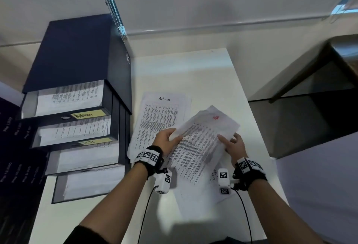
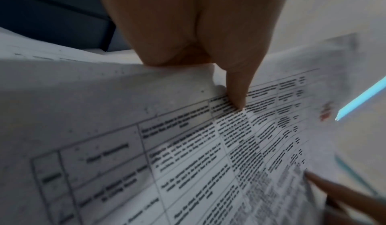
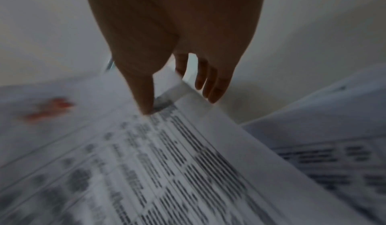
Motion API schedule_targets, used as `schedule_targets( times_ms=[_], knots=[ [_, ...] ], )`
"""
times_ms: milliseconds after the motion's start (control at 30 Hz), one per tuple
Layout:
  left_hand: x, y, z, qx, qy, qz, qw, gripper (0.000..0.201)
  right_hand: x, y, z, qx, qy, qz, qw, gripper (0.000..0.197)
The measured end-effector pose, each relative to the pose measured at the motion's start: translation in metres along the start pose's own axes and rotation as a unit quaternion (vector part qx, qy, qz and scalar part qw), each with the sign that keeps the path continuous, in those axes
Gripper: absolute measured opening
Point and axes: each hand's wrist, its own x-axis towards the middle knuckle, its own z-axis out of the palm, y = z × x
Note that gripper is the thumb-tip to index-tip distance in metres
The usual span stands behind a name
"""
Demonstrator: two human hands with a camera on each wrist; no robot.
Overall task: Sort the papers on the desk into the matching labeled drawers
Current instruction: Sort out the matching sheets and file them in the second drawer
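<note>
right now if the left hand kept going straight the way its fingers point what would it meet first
The left hand points up and right across the held papers. Beyond the papers it already grips, the right hand on their far edge looks first in line, though depth is unclear.

Office – white desk (image 1: 203, 73), labelled drawer unit (image 1: 77, 96), printed papers (image 1: 158, 119) – plain wall behind

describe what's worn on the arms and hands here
Both hands, left hand and right hand, are bare. Each wrist wears a black strap with black-and-white square markers and a small white camera box trailing a black cable. Forearms bare; dark sleeve edge lower left.
</note>
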Motion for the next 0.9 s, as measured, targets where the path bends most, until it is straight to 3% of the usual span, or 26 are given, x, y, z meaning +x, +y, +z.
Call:
schedule_targets(
  times_ms=[67, 133, 200, 300, 367, 467, 533, 633, 800, 900],
  knots=[
    [-0.007, 0.020, -0.016, -0.044, 0.002, 0.043, 0.998, 0.014, -0.023, -0.031, 0.015, 0.068, -0.062, 0.001, 0.996, 0.070],
    [-0.012, 0.037, -0.034, -0.069, 0.008, 0.086, 0.994, 0.013, -0.038, -0.058, 0.027, 0.064, -0.090, -0.064, 0.992, 0.033],
    [-0.018, 0.049, -0.050, -0.095, 0.029, 0.120, 0.988, 0.015, -0.050, -0.080, 0.035, 0.043, -0.080, -0.140, 0.986, 0.018],
    [-0.029, 0.054, -0.067, -0.134, 0.037, 0.134, 0.981, 0.024, -0.072, -0.097, 0.038, 0.037, -0.066, -0.226, 0.971, 0.021],
    [-0.035, 0.044, -0.074, -0.141, 0.032, 0.128, 0.981, 0.043, -0.084, -0.092, 0.038, -0.012, -0.048, -0.266, 0.963, 0.022],
    [-0.042, 0.013, -0.076, -0.114, 0.045, 0.043, 0.992, 0.065, -0.088, -0.060, 0.045, -0.162, -0.048, -0.268, 0.949, 0.022],
    [-0.051, -0.001, -0.074, -0.077, 0.058, 0.016, 0.995, 0.053, -0.090, -0.040, 0.052, -0.209, -0.055, -0.247, 0.945, 0.024],
    [-0.075, -0.002, -0.080, -0.063, 0.093, 0.022, 0.993, 0.013, -0.108, -0.045, 0.067, -0.225, -0.043, -0.273, 0.934, 0.021],
    [-0.108, -0.010, -0.127, -0.096, 0.128, 0.050, 0.986, 0.031, -0.156, -0.078, 0.105, -0.208, -0.105, -0.325, 0.917, 0.027],
    [-0.137, -0.016, -0.173, -0.126, 0.156, 0.061, 0.978, 0.030, -0.189, -0.089, 0.125, -0.183, -0.197, -0.316, 0.910, 0.060]
  ],
)
